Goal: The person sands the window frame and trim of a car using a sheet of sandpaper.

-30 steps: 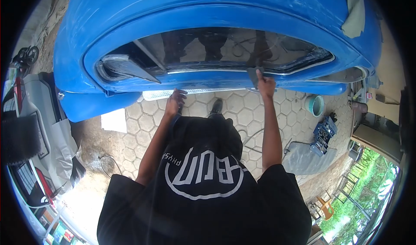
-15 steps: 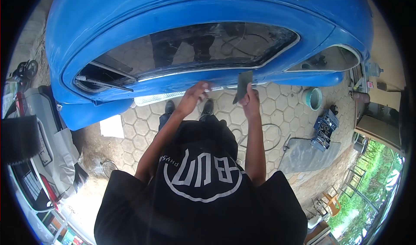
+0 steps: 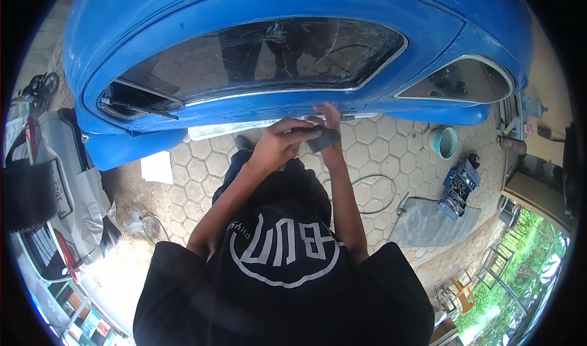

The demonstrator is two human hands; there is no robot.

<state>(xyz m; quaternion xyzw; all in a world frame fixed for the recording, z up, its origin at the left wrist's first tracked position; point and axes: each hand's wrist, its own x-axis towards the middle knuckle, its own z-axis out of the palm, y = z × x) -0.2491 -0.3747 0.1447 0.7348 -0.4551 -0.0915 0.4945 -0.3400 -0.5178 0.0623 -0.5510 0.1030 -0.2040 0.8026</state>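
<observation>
A dark grey-green sheet, apparently sandpaper (image 3: 324,140), is bent between my two hands in front of the blue car door (image 3: 269,104). My left hand (image 3: 282,141) pinches its left edge, fingers pointing right. Behind the sheet is my right hand (image 3: 332,122), gripping it from the right with some fingers raised; the sheet partly hides its palm. Both hands are just below the car's side window (image 3: 269,61), apart from the paintwork as far as I can tell.
A light running board (image 3: 229,129) runs along the car's lower side. To the right stand a green bucket (image 3: 444,143) and an open blue toolbox (image 3: 458,187) beside a grey mat (image 3: 422,223). A hose (image 3: 391,193) loops on the paving; another car (image 3: 52,187) is at left.
My left hand has moved right and taken hold of the sandpaper. My right hand has shifted left, and the sheet has gone from upright to bent between both hands.
</observation>
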